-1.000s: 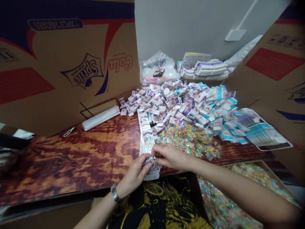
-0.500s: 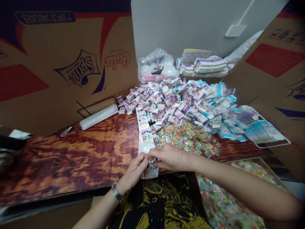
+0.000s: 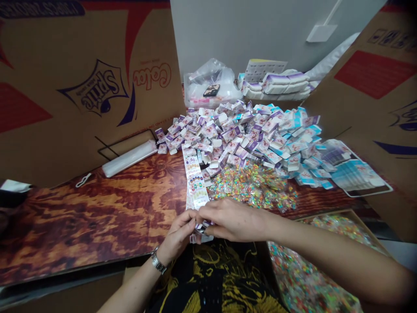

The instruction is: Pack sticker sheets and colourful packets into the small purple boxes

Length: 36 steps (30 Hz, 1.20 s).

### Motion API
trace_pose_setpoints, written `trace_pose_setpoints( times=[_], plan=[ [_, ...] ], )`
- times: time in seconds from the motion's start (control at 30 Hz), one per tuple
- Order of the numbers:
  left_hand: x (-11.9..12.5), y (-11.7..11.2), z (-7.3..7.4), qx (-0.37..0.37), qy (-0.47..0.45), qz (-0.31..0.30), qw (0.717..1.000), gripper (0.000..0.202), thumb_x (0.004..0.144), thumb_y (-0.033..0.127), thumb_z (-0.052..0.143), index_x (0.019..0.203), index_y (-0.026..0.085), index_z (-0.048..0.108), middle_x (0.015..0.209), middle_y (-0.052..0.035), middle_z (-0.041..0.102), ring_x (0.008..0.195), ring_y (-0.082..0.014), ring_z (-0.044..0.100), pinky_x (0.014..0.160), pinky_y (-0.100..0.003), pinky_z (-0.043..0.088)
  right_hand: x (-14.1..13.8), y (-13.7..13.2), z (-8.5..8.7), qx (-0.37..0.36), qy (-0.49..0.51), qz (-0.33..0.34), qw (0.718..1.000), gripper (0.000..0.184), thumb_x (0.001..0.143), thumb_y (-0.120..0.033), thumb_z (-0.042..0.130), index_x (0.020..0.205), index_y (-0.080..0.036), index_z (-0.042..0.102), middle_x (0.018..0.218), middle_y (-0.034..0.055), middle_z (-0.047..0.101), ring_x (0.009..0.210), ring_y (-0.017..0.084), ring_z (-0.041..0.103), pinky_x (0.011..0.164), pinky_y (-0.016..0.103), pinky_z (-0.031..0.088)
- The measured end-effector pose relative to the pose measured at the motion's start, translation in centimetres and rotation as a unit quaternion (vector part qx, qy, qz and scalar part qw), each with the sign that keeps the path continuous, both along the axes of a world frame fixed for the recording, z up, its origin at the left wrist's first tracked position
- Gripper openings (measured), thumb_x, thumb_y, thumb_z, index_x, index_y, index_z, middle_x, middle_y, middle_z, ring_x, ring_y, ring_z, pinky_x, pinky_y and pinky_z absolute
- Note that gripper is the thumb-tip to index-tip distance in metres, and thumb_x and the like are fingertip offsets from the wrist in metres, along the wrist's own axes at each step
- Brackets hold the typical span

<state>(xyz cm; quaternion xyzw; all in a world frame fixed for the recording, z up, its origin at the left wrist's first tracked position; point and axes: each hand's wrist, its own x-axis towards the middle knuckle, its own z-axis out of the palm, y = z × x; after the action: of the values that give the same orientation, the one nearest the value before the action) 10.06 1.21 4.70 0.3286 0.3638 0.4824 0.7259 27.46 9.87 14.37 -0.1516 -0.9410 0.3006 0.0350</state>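
My left hand point(image 3: 180, 232) and my right hand point(image 3: 230, 219) meet at the table's front edge, fingers closed around a small purple and white carton point(image 3: 202, 225) that they largely cover. Beneath and beyond them runs a printed sticker strip point(image 3: 197, 182) with rows of small coloured pictures. Just past my right hand lies a heap of clear packets of bright candy point(image 3: 254, 184). Behind that spreads a large pile of small purple, white and blue cartons point(image 3: 234, 134).
Printed cardboard boxes stand at left point(image 3: 97, 91) and right point(image 3: 374, 100). A box of candy packets point(image 3: 312, 261) sits under my right forearm. Flat cartons point(image 3: 358, 174) lie in a tray at right. A clear plastic roll point(image 3: 130, 158) and plastic bags point(image 3: 211, 82) lie farther back.
The view has shifted slightly, so the surroundings appear a little farther left and up. Both hands stay together at the small carton, with only slight finger movement.
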Motion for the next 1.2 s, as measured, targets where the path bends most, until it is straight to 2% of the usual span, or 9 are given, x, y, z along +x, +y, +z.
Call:
trace_pose_setpoints(
  times=[0.17,0.33,0.47,0.57,0.67,0.83,1.0,1.1,1.2],
  plan=[
    [0.1,0.0,-0.1,0.019,0.009,-0.001,1.000,0.023,0.083,0.038,0.057,0.078,0.015,0.055,0.063,0.0020,0.052,0.053,-0.0099,0.052,0.053,-0.022,0.041,-0.1,-0.2,0.6,0.020,-0.025,-0.001,1.000,0.025,0.083,-0.019,0.053,0.107,-0.018,0.052,0.089,0.0055,0.063,0.074,0.016,0.058,0.061,0.025,0.038],
    [0.1,0.1,-0.2,0.031,0.036,-0.010,0.999,0.023,0.082,0.038,0.058,0.080,0.015,0.057,0.068,0.0013,0.052,0.056,-0.0104,0.052,0.053,-0.021,0.041,-0.3,-0.3,0.9,0.072,-0.085,0.013,0.994,0.028,0.082,-0.019,0.052,0.110,-0.015,0.050,0.087,0.0079,0.065,0.067,0.017,0.058,0.053,0.026,0.033],
    [0.0,0.0,-0.1,0.046,0.059,-0.004,0.997,0.023,0.082,0.038,0.058,0.082,0.015,0.059,0.073,0.0004,0.050,0.059,-0.0103,0.048,0.054,-0.021,0.042,-0.4,-0.6,0.6,0.119,-0.094,0.024,0.988,0.031,0.080,-0.014,0.050,0.111,-0.014,0.049,0.084,0.0077,0.064,0.063,0.017,0.056,0.050,0.026,0.028],
    [-0.2,0.0,0.1,0.071,0.106,0.009,0.992,0.024,0.084,0.039,0.055,0.084,0.015,0.060,0.077,-0.0009,0.051,0.066,-0.0120,0.048,0.061,-0.023,0.042,-0.4,-0.9,0.2,0.117,-0.076,-0.005,0.990,0.031,0.077,-0.014,0.049,0.108,-0.015,0.049,0.084,0.0073,0.064,0.064,0.017,0.056,0.050,0.026,0.028],
    [-0.4,-0.1,0.3,0.081,0.132,0.023,0.988,0.024,0.085,0.038,0.053,0.084,0.015,0.060,0.079,-0.0019,0.052,0.071,-0.0130,0.048,0.064,-0.023,0.041,-0.5,-1.1,-0.4,0.084,-0.043,-0.049,0.994,0.029,0.078,-0.015,0.047,0.106,-0.019,0.049,0.083,0.0049,0.063,0.065,0.016,0.054,0.053,0.026,0.031],
    [-0.2,-0.1,0.5,0.050,0.042,0.028,0.997,0.027,0.080,0.043,0.058,0.089,0.017,0.056,0.077,-0.0006,0.053,0.060,-0.0110,0.050,0.056,-0.022,0.042,-0.5,-1.4,-1.0,0.029,0.002,-0.108,0.994,0.021,0.076,-0.010,0.046,0.096,-0.017,0.049,0.085,0.0042,0.057,0.070,0.015,0.052,0.060,0.026,0.038],
    [0.4,-0.1,0.5,0.039,-0.035,0.045,0.998,0.027,0.082,0.044,0.055,0.082,0.017,0.054,0.070,0.0012,0.053,0.052,-0.0109,0.053,0.050,-0.023,0.042,-0.5,-1.9,-1.2,0.012,0.067,-0.083,0.994,0.016,0.083,-0.011,0.043,0.088,-0.018,0.057,0.092,0.0051,0.055,0.077,0.013,0.053,0.066,0.024,0.042],
    [0.7,0.0,0.5,0.025,-0.052,0.065,0.996,0.029,0.080,0.045,0.056,0.076,0.017,0.054,0.070,0.0012,0.053,0.051,-0.0113,0.053,0.048,-0.024,0.043,-0.6,-2.4,-1.2,0.048,0.069,-0.079,0.993,0.017,0.085,-0.013,0.044,0.088,-0.018,0.061,0.092,0.0058,0.056,0.077,0.013,0.055,0.067,0.023,0.044],
    [0.9,-0.1,0.6,0.019,-0.056,0.081,0.995,0.027,0.079,0.042,0.059,0.072,0.016,0.056,0.072,0.0006,0.054,0.053,-0.0105,0.052,0.049,-0.023,0.043,-0.6,-3.0,-1.0,0.143,0.057,-0.061,0.986,0.016,0.088,-0.016,0.045,0.090,-0.017,0.061,0.093,0.0078,0.059,0.079,0.016,0.057,0.067,0.026,0.047]
  ],
)
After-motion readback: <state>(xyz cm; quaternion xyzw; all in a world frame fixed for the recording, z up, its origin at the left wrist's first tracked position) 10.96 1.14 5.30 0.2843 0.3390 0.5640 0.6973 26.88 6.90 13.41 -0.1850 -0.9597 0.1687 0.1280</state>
